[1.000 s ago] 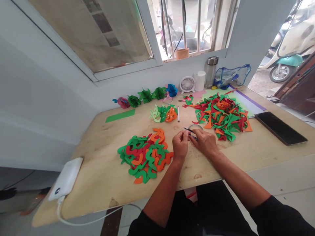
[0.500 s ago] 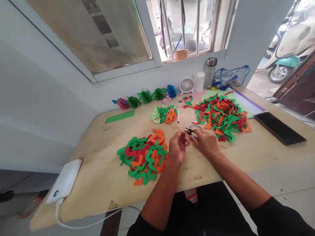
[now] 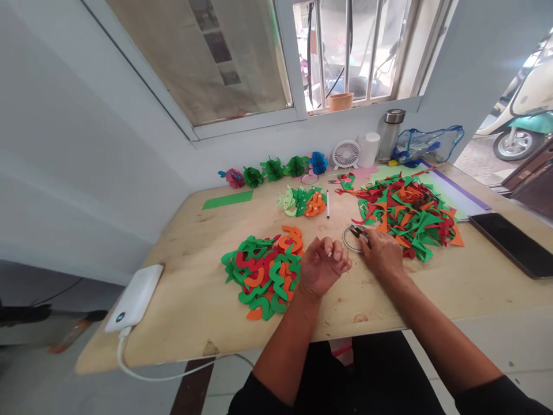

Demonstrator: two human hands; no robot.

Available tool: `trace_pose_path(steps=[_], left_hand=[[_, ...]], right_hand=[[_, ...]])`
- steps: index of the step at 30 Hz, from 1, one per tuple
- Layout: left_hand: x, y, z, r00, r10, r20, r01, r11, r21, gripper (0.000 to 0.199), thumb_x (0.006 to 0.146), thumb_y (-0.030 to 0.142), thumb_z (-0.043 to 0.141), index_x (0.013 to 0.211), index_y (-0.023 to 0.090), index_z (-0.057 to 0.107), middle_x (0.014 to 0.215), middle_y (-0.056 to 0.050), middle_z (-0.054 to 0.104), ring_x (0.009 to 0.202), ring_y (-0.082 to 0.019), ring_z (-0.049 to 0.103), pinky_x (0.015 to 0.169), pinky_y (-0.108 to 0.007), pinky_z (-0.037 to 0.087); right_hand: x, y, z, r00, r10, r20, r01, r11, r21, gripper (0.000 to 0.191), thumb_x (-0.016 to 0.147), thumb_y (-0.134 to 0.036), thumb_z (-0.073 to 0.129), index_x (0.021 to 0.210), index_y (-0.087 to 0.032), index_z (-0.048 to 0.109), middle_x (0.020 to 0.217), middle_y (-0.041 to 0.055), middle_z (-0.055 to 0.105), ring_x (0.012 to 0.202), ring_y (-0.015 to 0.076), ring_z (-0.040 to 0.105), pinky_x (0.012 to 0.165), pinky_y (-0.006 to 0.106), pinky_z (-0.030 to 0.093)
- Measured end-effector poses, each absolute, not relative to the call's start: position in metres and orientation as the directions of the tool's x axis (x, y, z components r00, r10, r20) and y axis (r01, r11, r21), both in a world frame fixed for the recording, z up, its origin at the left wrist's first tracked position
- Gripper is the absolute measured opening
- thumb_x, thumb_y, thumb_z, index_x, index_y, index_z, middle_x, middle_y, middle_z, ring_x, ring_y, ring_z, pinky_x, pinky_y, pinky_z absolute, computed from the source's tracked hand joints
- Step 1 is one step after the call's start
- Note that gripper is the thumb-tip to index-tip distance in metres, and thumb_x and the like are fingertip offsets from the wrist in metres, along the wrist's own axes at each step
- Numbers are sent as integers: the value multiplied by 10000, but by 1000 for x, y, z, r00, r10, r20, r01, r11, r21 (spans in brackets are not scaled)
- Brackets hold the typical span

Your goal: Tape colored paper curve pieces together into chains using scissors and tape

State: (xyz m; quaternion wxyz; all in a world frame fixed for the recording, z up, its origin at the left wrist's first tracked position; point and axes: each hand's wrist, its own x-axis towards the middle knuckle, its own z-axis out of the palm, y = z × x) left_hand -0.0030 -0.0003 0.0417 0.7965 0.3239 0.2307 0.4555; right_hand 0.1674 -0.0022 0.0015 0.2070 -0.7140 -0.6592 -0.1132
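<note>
My hands are apart now. My left hand (image 3: pixel 324 266) sits curled above the surface (image 3: pixel 190 305) with nothing showing in it, just beside the pile of cut green, red and orange paper shapes (image 3: pixel 263 274). My right hand (image 3: pixel 382 252) rests with its fingertips at the small black snips (image 3: pixel 358 232), which lie over a thin ring (image 3: pixel 348 238). From this view I can't quite tell whether those fingers are closed on the snips or only touching them. The snips should be light and stiff, easiest to take by their handles. The ring looks thin and light, best pinched gently by its edge, as it could slide on the wood. The paper shapes should be light and soft enough to bend. A moment ago my hands were together over the ring; now my left hand has drawn back toward me.
</note>
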Motion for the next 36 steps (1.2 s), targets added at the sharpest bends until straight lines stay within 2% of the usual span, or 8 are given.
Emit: trace_pose_path(steps=[4,7,9,17,23,36], left_hand=[[-8,-3,44,540,842,-24,-645,432,630,485,812,577,440,540,188,340,567,-7,379,524,-122,394,525,-293,344],[-17,-5,46,591,805,59,-703,477,528,426,840,476,454,547,171,401,580,-14,419,547,-124,426,547,-284,341],[-25,-7,46,591,803,77,-717,480,505,394,848,435,452,561,166,437,592,-21,445,567,-133,447,565,-286,346],[-45,-13,39,564,823,73,-740,464,488,335,839,395,473,599,162,494,620,-26,473,583,-138,465,584,-286,356],[-47,-13,34,575,813,95,-734,460,500,303,826,384,497,621,161,515,650,-32,487,600,-140,469,594,-288,362],[-50,-11,28,599,782,170,-741,461,487,259,819,355,511,660,157,562,681,-41,508,626,-148,484,615,-299,371]], right_hand=[[170,1,-4,135,892,431,981,-59,-185,259,883,-325,435,937,-174,638,770,88,654,721,213,556,657,297,337],[171,3,-6,159,895,417,971,-65,-230,263,884,-312,421,932,-174,641,781,86,643,742,212,542,671,295,337],[171,5,-7,179,895,409,964,-77,-255,261,878,-310,424,912,-171,642,756,84,627,730,209,531,675,296,334],[173,6,-8,212,883,418,959,-107,-261,217,844,-296,449,823,-172,626,720,75,608,735,208,500,681,304,302],[176,6,-10,208,880,427,967,-119,-227,192,833,-302,472,808,-184,621,816,73,645,810,221,476,693,322,273],[181,-2,-4,215,887,409,976,-181,-119,187,823,-310,500,812,-180,634,843,85,657,814,226,485,680,330,244]])
